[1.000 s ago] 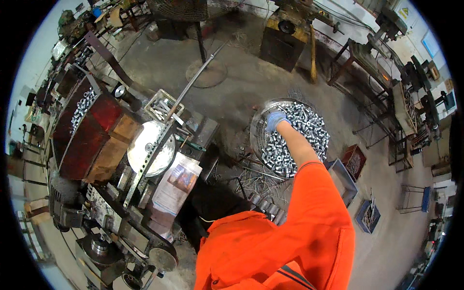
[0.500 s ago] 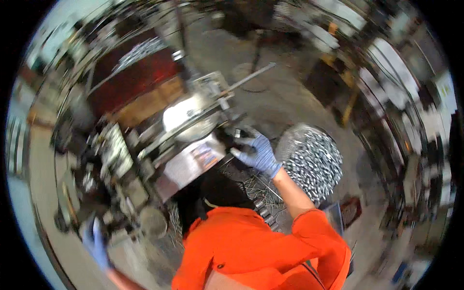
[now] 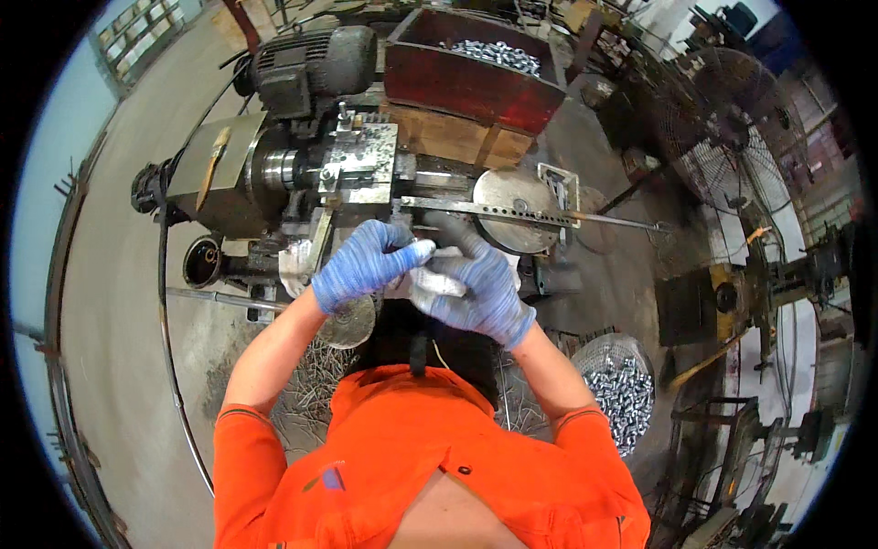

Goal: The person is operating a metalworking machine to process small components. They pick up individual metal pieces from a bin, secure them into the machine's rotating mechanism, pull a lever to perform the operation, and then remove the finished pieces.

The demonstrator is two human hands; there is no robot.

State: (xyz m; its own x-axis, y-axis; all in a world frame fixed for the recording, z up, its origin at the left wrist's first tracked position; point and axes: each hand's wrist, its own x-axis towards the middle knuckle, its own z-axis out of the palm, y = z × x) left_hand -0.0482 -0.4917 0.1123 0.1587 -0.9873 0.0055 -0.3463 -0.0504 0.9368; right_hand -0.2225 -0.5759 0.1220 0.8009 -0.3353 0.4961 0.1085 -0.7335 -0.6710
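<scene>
Here, 2 gloved hands, left hand (image 3: 361,265) and right hand (image 3: 476,284), fingers closed on a white rag (image 3: 430,279) between them. Machine (image 3: 357,169) just beyond fingertips; loose cloth could likely snag there.

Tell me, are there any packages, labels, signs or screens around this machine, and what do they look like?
No label, sign or screen shows clearly.
Red crate: behind the machine, boxy, holding silvery metal parts.
Wire basket: on the floor at the person's right, round, holding similar silvery parts.

My left hand (image 3: 366,263) and right hand (image 3: 476,284), both blue-gloved, meet touching before the machine (image 3: 302,174); wire basket (image 3: 622,389) near right.
</scene>
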